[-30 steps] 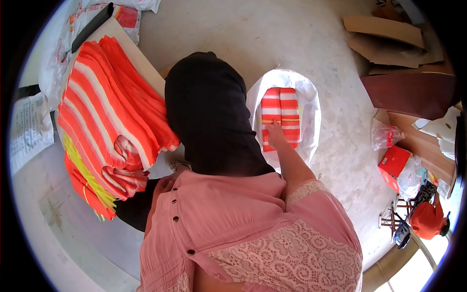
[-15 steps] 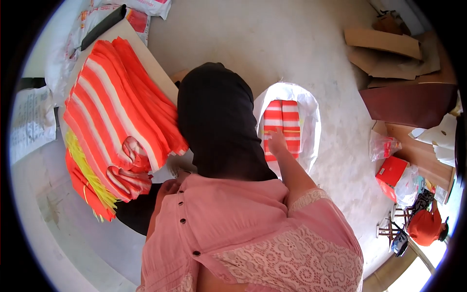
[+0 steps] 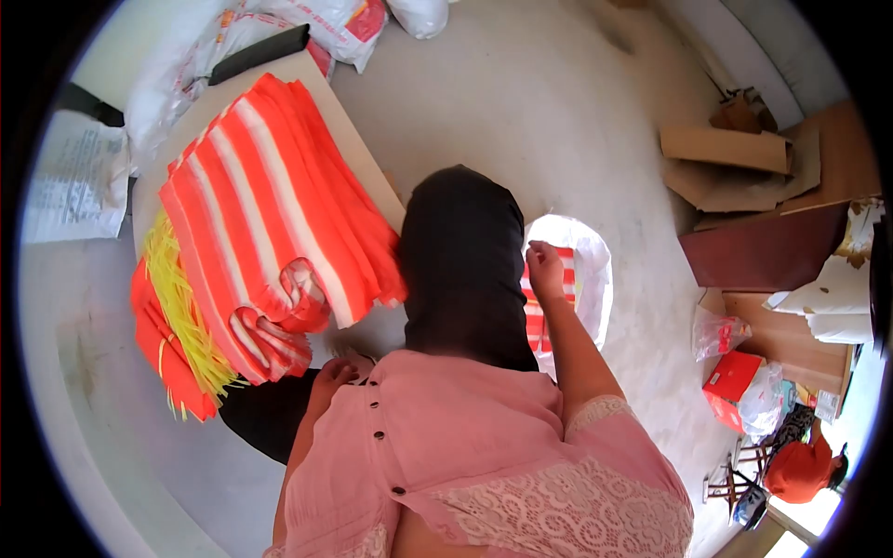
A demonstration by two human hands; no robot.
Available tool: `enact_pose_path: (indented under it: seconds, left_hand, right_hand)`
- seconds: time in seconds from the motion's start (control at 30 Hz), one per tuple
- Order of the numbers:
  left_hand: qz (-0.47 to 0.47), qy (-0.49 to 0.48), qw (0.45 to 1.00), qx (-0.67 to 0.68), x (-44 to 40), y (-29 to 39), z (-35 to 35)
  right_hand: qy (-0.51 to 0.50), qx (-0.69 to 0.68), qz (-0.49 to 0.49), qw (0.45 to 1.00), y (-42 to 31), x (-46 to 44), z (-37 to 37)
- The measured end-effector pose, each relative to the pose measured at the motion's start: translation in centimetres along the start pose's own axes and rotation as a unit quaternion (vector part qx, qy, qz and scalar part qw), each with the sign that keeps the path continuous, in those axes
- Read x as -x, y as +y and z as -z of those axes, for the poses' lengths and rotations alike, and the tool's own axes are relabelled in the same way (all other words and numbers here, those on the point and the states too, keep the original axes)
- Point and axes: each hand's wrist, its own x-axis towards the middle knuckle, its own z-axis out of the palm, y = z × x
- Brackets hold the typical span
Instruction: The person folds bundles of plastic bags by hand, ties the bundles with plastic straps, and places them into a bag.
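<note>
We're hovering curled right hand (image 3: 547,267), hold unclear, over white bag's (image 3: 593,298) far-left edge | striped bundle (image 3: 537,325) lying below, long axis running toward us | left hand (image 3: 337,374) sitting farther, half-curled, hold unclear

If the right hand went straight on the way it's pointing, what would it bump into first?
Probably the black-covered knee, just ahead of the right hand. The white bag has its rim near that line too, but depth is hard to judge from one view.
</note>
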Motion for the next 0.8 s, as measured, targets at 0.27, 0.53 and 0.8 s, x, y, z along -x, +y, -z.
enact_pose_path:
  seconds: [0.27, 0.53, 0.8]
  left_hand:
    - [-0.020, 0.021, 0.998, 0.057, 1.2, 0.7, 0.2]
    - [-0.009, 0.041, 0.980, 0.197, 2.9, 1.3, 0.7]
    - [-0.024, 0.050, 0.937, 0.346, 2.9, 0.9, 1.3]
  right_hand:
    - [-0.163, -0.229, 0.048, 0.958, -22.5, -11.6, 1.4]
    - [-0.262, 0.281, 0.260, 0.886, -35.7, -8.0, -2.8]
    - [-0.261, 0.268, 0.172, 0.911, -37.1, -7.7, -2.3]
